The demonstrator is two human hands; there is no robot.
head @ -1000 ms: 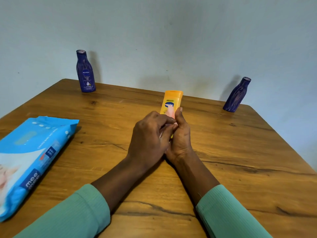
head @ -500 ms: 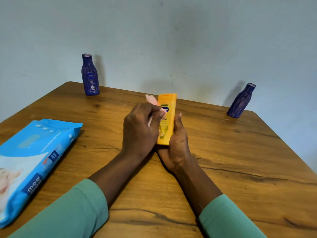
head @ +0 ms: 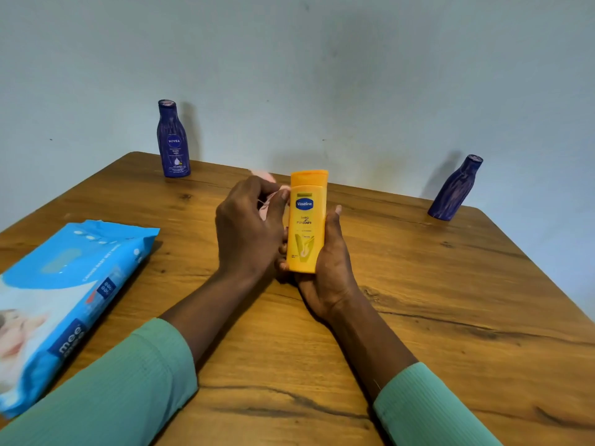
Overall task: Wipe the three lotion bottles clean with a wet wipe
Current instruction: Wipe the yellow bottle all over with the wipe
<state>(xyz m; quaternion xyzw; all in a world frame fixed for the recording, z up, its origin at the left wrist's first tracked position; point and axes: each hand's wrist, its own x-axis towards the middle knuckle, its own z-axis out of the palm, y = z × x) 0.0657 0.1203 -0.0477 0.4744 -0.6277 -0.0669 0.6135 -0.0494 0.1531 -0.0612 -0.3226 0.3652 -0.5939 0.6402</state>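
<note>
Pink wet wipe (head: 264, 176) is pinched in the left hand (head: 248, 226), right against the upper left edge of the yellow bottle (head: 307, 220). The bottle is upright, cap up, over the table, and the right hand (head: 331, 262) is wrapped around its lower half. Fingers hide most of the wipe, and the bottle's back is out of view.

A plain, matt, pale blue-grey wall (head: 354, 75) fills the upper half of the view, marked by a few tiny dark specks and faint smudges. Below it spreads a wooden table (head: 450, 300) with a warm brown top, dark grain lines, knots and rounded far corners. The light is soft and even, with dim shadows on the wall.
</note>
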